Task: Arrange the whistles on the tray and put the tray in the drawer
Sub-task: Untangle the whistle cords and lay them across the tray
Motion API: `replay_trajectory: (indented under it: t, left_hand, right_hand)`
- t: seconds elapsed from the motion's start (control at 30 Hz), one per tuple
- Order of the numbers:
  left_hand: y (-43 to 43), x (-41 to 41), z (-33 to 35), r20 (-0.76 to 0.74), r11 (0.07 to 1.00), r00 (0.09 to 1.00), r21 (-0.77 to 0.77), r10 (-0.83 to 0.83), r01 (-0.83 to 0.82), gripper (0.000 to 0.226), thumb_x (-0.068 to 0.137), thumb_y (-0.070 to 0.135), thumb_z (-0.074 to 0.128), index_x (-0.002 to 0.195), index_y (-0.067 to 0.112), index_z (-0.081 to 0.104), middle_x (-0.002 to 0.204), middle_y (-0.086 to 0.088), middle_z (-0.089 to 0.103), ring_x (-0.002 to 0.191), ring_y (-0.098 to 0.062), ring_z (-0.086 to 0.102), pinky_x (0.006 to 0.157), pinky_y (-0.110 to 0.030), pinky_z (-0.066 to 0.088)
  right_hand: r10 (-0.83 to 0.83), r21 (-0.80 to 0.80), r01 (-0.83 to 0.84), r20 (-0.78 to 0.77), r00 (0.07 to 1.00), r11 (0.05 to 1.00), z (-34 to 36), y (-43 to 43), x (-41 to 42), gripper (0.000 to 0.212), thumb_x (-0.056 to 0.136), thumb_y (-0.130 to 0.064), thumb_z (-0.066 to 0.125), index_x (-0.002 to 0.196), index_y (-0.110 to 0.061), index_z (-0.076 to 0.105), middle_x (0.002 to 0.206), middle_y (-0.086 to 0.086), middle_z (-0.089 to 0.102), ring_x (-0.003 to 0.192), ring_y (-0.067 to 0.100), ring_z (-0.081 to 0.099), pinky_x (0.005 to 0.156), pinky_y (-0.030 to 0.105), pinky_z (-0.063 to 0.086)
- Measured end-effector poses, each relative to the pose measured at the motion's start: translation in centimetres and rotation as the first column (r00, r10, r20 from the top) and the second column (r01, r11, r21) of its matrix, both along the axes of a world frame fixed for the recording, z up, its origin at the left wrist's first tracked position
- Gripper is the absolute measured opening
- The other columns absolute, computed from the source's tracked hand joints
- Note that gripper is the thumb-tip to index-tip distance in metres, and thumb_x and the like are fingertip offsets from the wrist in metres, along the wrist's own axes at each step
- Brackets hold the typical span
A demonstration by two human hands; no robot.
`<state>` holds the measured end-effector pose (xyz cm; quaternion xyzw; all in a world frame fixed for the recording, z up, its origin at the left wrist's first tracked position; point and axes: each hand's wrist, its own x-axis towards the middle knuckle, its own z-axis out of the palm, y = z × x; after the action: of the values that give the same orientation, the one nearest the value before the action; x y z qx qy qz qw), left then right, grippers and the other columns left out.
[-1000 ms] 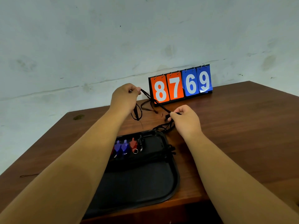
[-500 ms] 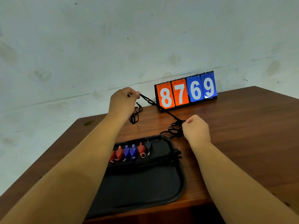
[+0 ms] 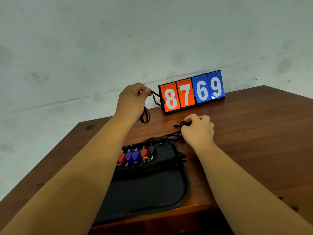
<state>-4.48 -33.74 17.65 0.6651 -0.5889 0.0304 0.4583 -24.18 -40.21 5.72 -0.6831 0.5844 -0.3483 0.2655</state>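
A second ago we held the black cord (image 3: 156,99) stretched tight between our hands, running from the left hand (image 3: 133,100) toward 4 o'clock to the right hand (image 3: 199,129). We then lowered the right hand toward 6 o'clock, from in front of the scoreboard (image 3: 192,92) down close to the table (image 3: 254,133). The cord went slack and drooped in a loop at the left hand's 3 o'clock side. Our right hand gathered a small bunch of it and gripped that at its 9 o'clock side.
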Motion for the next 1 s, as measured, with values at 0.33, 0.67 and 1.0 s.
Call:
replay_trajectory:
  t: [0.33,0.67,1.0]
  left_hand:
    - [-0.7,-1.7,-2.0,0.038,0.987,0.995,0.137,-0.090,0.084,0.019,0.109,0.035,0.064,0.100,0.027,0.079,0.089,0.017,0.065,0.085,-0.004,0.059,0.074,-0.024,0.044]
    - [-0.1,-0.2,-2.8,-0.098,0.981,0.994,0.183,-0.044,0.061,0.027,0.103,0.045,0.070,0.105,0.021,0.083,0.103,0.008,0.077,0.098,-0.008,0.068,0.086,-0.028,0.049]
    - [4.3,5.4,-1.4,-0.391,0.984,0.910,0.161,0.139,-0.081,0.049,0.103,0.020,0.041,0.141,0.026,0.071,0.144,-0.007,0.067,0.126,-0.034,0.066,0.108,-0.044,0.055]
  right_hand:
    - [0.341,-0.145,-0.319,0.582,0.738,0.937,0.8,1.4,1.1,0.047,0.103,-0.049,0.070,0.148,-0.036,0.063,0.124,-0.020,0.072,0.126,0.001,0.063,0.108,0.032,0.052]
    - [0.193,-0.082,-0.179,0.586,0.787,0.980,0.5,0.7,1.3,0.018,0.112,-0.028,0.055,0.108,-0.025,0.073,0.096,-0.009,0.080,0.096,0.009,0.074,0.086,0.028,0.058]
    - [0.103,-0.029,-0.103,0.523,0.846,0.994,0.0,0.3,0.5,0.011,0.110,-0.029,0.061,0.111,-0.031,0.072,0.100,-0.008,0.077,0.097,0.009,0.074,0.086,0.031,0.063]
